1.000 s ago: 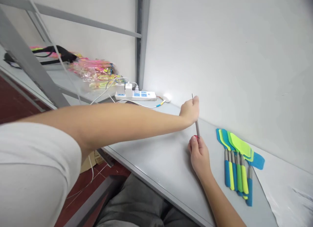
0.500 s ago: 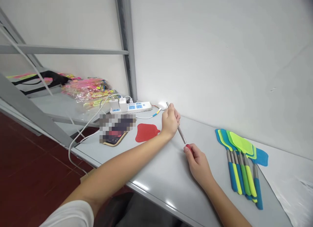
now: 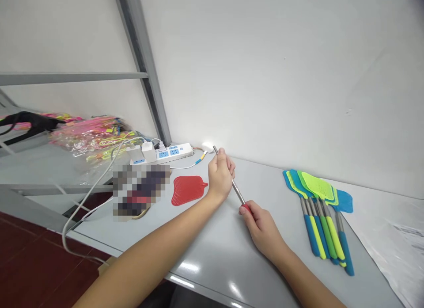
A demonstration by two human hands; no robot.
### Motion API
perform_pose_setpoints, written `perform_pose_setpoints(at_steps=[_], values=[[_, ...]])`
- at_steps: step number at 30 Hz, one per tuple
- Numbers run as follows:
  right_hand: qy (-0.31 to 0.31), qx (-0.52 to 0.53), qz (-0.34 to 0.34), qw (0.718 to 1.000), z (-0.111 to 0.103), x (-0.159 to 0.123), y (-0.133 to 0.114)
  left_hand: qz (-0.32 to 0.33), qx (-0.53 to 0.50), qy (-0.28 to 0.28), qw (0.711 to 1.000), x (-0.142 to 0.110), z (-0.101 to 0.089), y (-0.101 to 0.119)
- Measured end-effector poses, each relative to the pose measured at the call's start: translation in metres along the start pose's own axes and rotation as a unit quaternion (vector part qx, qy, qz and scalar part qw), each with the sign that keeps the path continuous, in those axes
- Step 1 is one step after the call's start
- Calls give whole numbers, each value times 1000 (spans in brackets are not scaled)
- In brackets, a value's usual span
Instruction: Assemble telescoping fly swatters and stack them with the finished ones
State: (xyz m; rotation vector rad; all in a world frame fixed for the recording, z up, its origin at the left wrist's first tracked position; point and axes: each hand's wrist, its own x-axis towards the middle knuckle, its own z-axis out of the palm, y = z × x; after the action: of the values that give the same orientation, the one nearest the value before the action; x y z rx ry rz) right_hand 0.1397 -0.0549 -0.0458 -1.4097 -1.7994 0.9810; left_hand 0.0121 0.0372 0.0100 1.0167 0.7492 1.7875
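1. The left hand was closed in a fist around the upper part of a thin silver metal telescopic rod, which slanted from its free tip near the wall down toward the person.
2. The right hand pinched the rod's lower end, where a small red grip showed between thumb and fingers; both hands rested low over the grey tabletop.
3. A flat red perforated plastic swatter head lay on the table just left of the left wrist, apart from the rod.
4. To the right, well clear of the hands, a fanned row of blue, yellow and green swatters with metal stems lay side by side.
5. Risk, as I judged it: if the two hands pushed or pulled off the rod's line, the thin sections could bend or jam, and the small red grip could slip out of the right fingertips.
6. A sweep of the left forearm could also knock the red head toward the table edge.
7. Hidden or unclear: the fist covered the rod's middle, so how many sections it had could not be told.
8. The item beside the white power strip was blurred out.
9. The pink bundles in clear wrapping on the left shelf were too indistinct to identify.
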Motion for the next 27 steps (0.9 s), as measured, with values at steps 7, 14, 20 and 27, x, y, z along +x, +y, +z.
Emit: perform_pose_setpoints(at_steps=[7,14,20,27], values=[[1,0,-3,1000,0,-1,1,-4,2,-4,1000,-1,0,5],[1,-18,-6,1000,2,-1,0,5,2,-2,1000,-2,0,13],[-7,-13,-2,1000,1,-2,-1,-13,12,-9,1000,-2,-1,15],[-18,1,4,1000,3,-2,-5,-13,18,-13,1000,-1,-5,16]])
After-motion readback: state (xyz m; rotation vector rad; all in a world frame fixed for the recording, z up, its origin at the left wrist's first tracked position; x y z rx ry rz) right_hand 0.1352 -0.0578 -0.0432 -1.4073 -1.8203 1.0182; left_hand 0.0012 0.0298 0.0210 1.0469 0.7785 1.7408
